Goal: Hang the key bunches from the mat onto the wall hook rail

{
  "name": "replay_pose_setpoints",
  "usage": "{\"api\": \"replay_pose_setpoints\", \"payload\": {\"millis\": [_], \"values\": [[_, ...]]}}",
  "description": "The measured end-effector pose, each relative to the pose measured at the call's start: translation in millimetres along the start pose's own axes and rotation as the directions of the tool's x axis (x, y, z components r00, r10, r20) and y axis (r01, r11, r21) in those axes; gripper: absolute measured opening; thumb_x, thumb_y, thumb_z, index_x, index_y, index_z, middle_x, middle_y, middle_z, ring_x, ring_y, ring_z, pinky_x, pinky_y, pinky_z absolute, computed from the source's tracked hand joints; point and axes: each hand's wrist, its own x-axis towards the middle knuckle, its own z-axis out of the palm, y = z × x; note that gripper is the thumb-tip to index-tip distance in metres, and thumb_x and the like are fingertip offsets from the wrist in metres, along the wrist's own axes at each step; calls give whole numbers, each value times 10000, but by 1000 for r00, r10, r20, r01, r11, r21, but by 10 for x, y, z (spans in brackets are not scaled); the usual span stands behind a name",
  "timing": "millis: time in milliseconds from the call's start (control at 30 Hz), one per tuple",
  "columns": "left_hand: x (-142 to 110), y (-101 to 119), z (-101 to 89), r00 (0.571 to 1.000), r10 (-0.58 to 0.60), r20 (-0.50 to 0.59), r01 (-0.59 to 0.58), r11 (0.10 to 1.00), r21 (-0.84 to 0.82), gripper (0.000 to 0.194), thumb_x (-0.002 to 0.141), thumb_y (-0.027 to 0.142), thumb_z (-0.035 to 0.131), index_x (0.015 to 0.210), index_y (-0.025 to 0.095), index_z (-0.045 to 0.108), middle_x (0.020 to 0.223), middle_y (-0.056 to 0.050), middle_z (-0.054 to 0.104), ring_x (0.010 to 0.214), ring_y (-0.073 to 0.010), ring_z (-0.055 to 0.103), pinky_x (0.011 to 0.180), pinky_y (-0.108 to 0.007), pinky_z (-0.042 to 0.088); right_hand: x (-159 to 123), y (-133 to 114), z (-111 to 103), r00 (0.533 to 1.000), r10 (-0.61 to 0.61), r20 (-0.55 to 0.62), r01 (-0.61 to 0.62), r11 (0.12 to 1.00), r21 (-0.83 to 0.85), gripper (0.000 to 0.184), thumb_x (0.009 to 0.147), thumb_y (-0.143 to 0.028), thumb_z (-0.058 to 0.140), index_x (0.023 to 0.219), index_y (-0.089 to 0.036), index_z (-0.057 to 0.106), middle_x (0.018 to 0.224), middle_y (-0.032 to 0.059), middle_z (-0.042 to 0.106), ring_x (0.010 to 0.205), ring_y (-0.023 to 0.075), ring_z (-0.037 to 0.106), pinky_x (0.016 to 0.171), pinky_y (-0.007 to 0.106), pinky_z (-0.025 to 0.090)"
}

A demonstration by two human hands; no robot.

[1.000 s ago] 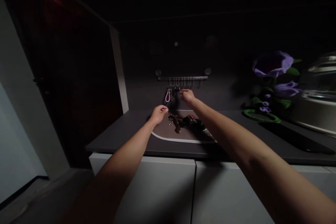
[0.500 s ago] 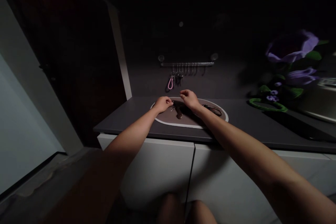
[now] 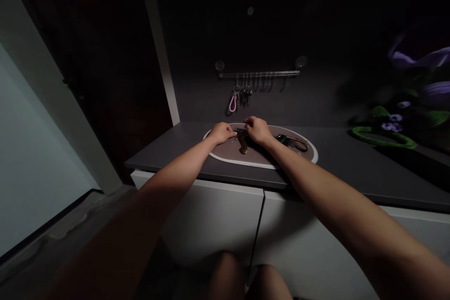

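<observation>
My left hand (image 3: 221,133) rests low over the left part of an oval mat (image 3: 228,153), its thumb and fingers pinched on a small bunch of keys (image 3: 234,139). Right beside those keys lies a brown, rounded fob (image 3: 243,146). Just to the right, my right hand (image 3: 258,130) is curled above the mat, with the fingertips turned inward; whatever they may hold is too dark to make out. Dark corded items (image 3: 297,143) lie on the mat's right side, partly behind my right wrist.
A clear rail (image 3: 260,74) with hooks is fixed to the dark wall. A pink loop keyring (image 3: 232,103) and other keys (image 3: 247,96) hang from it. Purple flowers (image 3: 392,124) and a green ring (image 3: 383,138) stand at the right of the grey counter (image 3: 337,168).
My view has moved in closer and tipped down slightly. My right hand has lowered a little, with its fingers more curled. My left hand stays by the keys.
</observation>
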Motion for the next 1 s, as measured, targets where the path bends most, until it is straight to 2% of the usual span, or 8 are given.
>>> {"api": "replay_pose_setpoints", "payload": {"millis": [200, 367, 567, 767, 1000], "values": [[-16, 53, -58, 990, 132, 50, -139, 974, 177, 230, 734, 293, 523, 713, 124, 678, 654, -46, 631, 592, -120, 503, 563, -232, 328, 1, -12, 18, 1000, -4, 10, 4, 1000, -8, 288, 787, -122, 428, 997, -119, 624, 985, 95, 654, 933, 168, 590, 836, 251, 412], [-30, 67, -60, 967, 240, 81, -253, 905, 341, 241, 783, 213, 454, 767, 121, 676, 812, -96, 637, 745, -160, 555, 685, -245, 383, -7, -14, 12, 1000, -4, 11, 4, 1000, 5, 276, 788, -127, 435, 985, -117, 627, 951, 101, 660, 920, 171, 593, 828, 255, 416], [-35, 66, -40, 970, 231, 78, -243, 879, 410, 277, 835, 197, 382, 836, 119, 647, 885, -108, 606, 829, -174, 565, 767, -260, 406, -18, -22, 3, 1000, -6, 11, 6, 1000, 3, 270, 779, -122, 447, 975, -128, 632, 982, 100, 655, 930, 172, 594, 833, 255, 414], [-92, 123, -62, 981, 191, -14, -169, 898, 406, 280, 860, 183, 328, 896, 110, 596, 923, -117, 574, 868, -178, 555, 782, -275, 414, 5, 12, 29, 1000, -28, 0, 28, 1000, -8, 257, 780, -134, 456, 969, -132, 629, 992, 95, 655, 930, 175, 595, 836, 256, 411], [-115, 191, -102, 972, 181, -152, -119, 930, 349, 280, 876, 192, 294, 892, 129, 566, 929, -101, 553, 862, -166, 541, 781, -274, 409, -8, 0, 15, 998, -59, -12, 59, 998, 19, 261, 781, -198, 486, 1000, -136, 615, 1000, 90, 652, 919, 175, 592, 819, 261, 417]]}}
